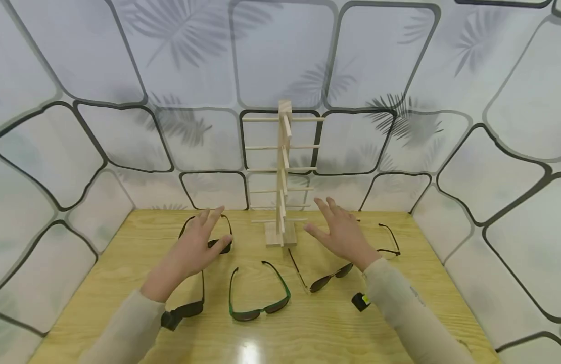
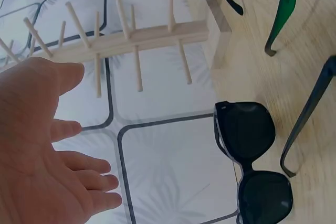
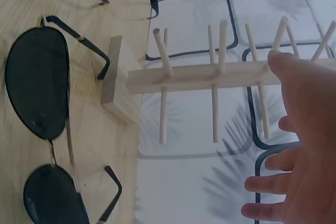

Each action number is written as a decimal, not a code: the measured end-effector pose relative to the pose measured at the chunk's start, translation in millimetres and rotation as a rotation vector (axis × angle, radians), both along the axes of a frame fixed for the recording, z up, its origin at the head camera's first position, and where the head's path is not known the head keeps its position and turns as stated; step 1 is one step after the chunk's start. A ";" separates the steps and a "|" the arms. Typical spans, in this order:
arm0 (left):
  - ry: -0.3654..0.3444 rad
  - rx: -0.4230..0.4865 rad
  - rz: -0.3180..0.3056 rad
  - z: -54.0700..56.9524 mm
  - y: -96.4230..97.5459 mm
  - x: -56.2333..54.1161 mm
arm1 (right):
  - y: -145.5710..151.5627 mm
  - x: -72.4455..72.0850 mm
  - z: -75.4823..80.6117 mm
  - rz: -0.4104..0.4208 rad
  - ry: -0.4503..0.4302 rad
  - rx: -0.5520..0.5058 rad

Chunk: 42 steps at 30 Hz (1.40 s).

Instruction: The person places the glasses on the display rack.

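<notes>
A pale wooden eyewear rack [image 1: 282,167] with horizontal pegs stands upright at the back, its pegs bare. My left hand [image 1: 194,245] is held with fingers extended to its left, overlapping black sunglasses [image 1: 221,246] in the head view. In the left wrist view these sunglasses [image 2: 245,132] lie beyond the fingertips. On the rack's other side, my right hand [image 1: 341,232] reaches forward, thumb apart from the fingers, holding nothing. Thin-framed dark sunglasses [image 1: 321,284] lie below it, partly hidden by the hand. The right wrist view shows their dark lenses [image 3: 39,82] close up.
Green-framed sunglasses [image 1: 262,312] lie front centre on the wooden table [image 1: 226,344]. More black sunglasses [image 1: 191,308] are by the left sleeve. Another dark frame [image 1: 391,252] sits at far right, partly hidden. A small black block [image 1: 360,302] shows beside the right sleeve. Patterned walls [image 1: 280,50] enclose the table.
</notes>
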<state>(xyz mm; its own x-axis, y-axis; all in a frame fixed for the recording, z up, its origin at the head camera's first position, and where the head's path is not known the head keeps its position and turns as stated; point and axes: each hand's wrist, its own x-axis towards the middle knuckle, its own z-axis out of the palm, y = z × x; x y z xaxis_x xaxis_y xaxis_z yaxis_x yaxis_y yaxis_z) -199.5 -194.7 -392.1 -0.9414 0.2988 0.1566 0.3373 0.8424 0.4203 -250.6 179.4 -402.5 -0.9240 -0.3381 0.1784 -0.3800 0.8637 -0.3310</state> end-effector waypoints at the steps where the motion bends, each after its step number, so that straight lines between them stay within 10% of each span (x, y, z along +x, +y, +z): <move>1: 0.008 0.016 -0.003 -0.8 1.1 2.9 | -1.2 1.8 -1.0 0.006 -0.002 -0.008; 17: 0.077 0.179 0.001 -29.2 11.5 38.4 | -17.5 26.3 -28.4 0.078 -0.057 -0.149; 42: -0.266 0.513 0.246 -62.7 24.3 76.4 | -39.3 50.2 -61.9 0.164 -0.356 -0.473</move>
<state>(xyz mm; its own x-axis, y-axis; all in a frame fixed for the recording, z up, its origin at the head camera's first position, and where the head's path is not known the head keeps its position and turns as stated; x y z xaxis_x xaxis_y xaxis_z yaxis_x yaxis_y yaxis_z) -123.1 -170.4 -454.8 -0.9995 0.0176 -0.0264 -0.0123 0.5508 0.8345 -200.3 140.1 -464.4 -0.8969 -0.4409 0.0337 -0.2912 0.5317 -0.7953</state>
